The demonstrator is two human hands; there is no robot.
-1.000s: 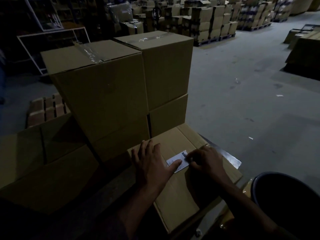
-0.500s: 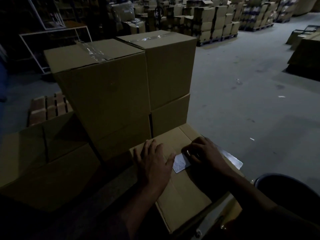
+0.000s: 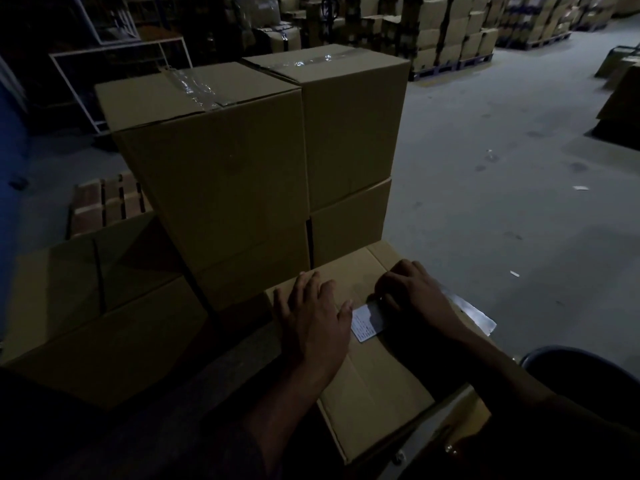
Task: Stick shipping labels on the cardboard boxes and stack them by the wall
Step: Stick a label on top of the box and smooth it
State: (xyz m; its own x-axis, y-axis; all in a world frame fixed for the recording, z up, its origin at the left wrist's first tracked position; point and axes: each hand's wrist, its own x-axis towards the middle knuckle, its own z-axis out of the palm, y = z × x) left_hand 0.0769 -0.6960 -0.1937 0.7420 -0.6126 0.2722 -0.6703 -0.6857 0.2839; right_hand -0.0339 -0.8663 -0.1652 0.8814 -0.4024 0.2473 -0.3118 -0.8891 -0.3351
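- The label [image 3: 367,321] on the box [image 3: 374,382] carries lines of small dark print, too small and blurred to read.
- No print or brand can be made out on the stacked boxes [image 3: 221,188].
- No sign or number is legible on the far pallets of boxes [image 3: 450,32].

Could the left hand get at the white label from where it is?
Probably yes. The left hand lies flat on the cardboard box with its thumb at the shipping label. Nothing lies between them; only the right hand covers the label's far end.
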